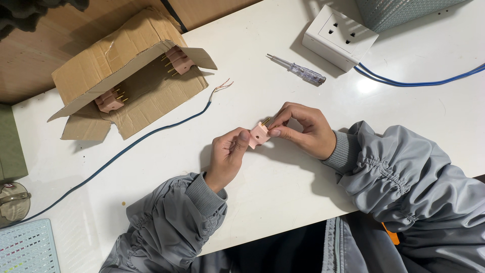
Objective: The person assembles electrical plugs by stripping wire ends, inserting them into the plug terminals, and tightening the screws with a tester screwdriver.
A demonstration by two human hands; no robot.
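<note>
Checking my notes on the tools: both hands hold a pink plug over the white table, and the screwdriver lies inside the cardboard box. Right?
Not quite. The head view shows the screwdriver lying on the white table beside the white socket block, not in the cardboard box. Left hand and right hand do hold the pink plug.

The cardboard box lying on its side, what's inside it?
Inside the cardboard box, two pink plugs with brass pins show, one near each end. The top flap covers the rest, so more cannot be seen.

Matt pink plastic plug (258,135), brass prongs (265,122), rough cardboard box (132,71), smooth white table (283,182)
</note>
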